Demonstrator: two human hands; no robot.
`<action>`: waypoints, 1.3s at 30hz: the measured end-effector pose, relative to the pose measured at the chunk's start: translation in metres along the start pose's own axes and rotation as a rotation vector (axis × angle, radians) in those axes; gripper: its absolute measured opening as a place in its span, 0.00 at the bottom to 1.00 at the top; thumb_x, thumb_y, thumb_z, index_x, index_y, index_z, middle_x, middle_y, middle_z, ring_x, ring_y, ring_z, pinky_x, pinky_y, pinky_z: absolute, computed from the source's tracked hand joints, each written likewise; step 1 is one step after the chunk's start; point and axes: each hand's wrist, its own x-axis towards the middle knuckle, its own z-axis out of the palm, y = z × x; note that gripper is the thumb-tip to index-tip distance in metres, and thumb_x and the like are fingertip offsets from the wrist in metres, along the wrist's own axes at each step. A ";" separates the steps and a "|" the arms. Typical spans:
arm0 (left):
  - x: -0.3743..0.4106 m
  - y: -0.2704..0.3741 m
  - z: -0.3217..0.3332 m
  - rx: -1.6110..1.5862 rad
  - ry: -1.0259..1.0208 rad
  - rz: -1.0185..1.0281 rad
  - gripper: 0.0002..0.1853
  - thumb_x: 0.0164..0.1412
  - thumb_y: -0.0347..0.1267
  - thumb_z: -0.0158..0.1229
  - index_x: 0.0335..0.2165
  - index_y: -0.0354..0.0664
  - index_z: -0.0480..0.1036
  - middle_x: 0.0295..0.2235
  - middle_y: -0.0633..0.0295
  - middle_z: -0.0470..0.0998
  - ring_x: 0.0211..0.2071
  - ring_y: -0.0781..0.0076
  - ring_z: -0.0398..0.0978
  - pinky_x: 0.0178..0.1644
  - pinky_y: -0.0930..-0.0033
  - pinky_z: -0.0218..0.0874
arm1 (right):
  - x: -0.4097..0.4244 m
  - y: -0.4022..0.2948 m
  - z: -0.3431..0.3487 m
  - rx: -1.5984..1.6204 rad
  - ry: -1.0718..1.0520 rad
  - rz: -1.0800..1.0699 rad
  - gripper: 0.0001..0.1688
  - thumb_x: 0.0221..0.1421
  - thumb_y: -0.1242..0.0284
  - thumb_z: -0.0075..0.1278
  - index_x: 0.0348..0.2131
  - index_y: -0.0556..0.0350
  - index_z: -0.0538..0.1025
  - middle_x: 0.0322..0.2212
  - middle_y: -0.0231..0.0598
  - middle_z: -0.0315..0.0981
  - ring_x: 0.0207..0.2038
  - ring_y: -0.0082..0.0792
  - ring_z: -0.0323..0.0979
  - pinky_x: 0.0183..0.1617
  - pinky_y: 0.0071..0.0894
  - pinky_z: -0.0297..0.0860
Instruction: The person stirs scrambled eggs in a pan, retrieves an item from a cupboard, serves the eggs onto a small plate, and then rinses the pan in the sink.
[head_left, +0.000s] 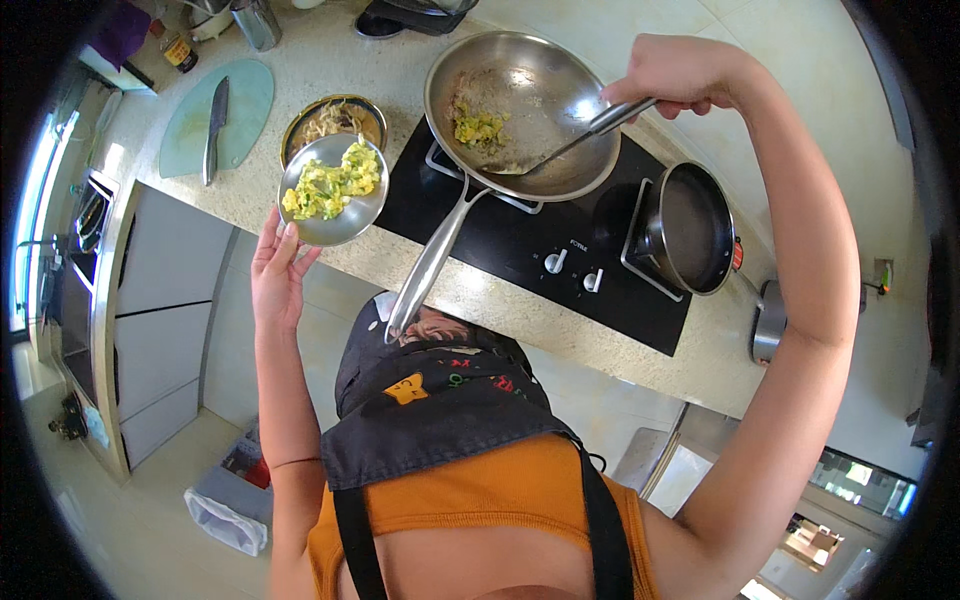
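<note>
My left hand (281, 255) grips the near rim of a small steel plate (364, 214), which bears a heap of yellow-green scrambled egg (330, 184). This plate is held over part of a dark-rimmed dish (382, 124) of pale shredded food (330, 120). My right hand (679, 79) is closed around the handle of a metal spatula (622, 116). The spatula's blade touches the inside of a steel frying pan (555, 82), near its front wall. A smaller clump of egg (480, 129) lies in the pan, left of the blade. Brown residue marks the pan's bottom.
The frying pan sits on a black gas hob (517, 232), its long handle (431, 270) jutting past the counter edge. A dark pan (697, 229) stands on the right burner. Leftward, a kitchen knife (215, 131) lies on a glass cutting board (251, 97), near a sauce bottle (178, 52).
</note>
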 end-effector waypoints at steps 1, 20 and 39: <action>0.002 0.000 -0.001 -0.006 -0.007 0.001 0.25 0.61 0.26 0.51 0.56 0.40 0.58 0.41 0.64 0.73 0.40 0.80 0.73 0.39 0.74 0.73 | -0.002 -0.009 -0.002 -0.013 -0.069 -0.008 0.21 0.47 0.57 0.52 0.16 0.56 0.76 0.07 0.27 0.55 0.08 0.21 0.48 0.10 0.23 0.44; 0.010 -0.003 -0.018 -0.006 -0.018 0.028 0.26 0.61 0.26 0.50 0.57 0.41 0.56 0.45 0.62 0.70 0.43 0.78 0.72 0.40 0.74 0.73 | 0.011 -0.015 0.014 0.017 0.004 -0.065 0.16 0.45 0.62 0.55 0.18 0.57 0.78 0.07 0.31 0.57 0.10 0.23 0.55 0.12 0.27 0.51; 0.002 0.003 -0.007 -0.028 -0.063 0.020 0.25 0.61 0.26 0.50 0.56 0.41 0.58 0.41 0.63 0.72 0.41 0.79 0.72 0.40 0.72 0.73 | 0.039 0.116 0.190 0.369 0.427 -0.141 0.17 0.50 0.67 0.55 0.41 0.49 0.78 0.34 0.48 0.76 0.36 0.45 0.75 0.42 0.36 0.69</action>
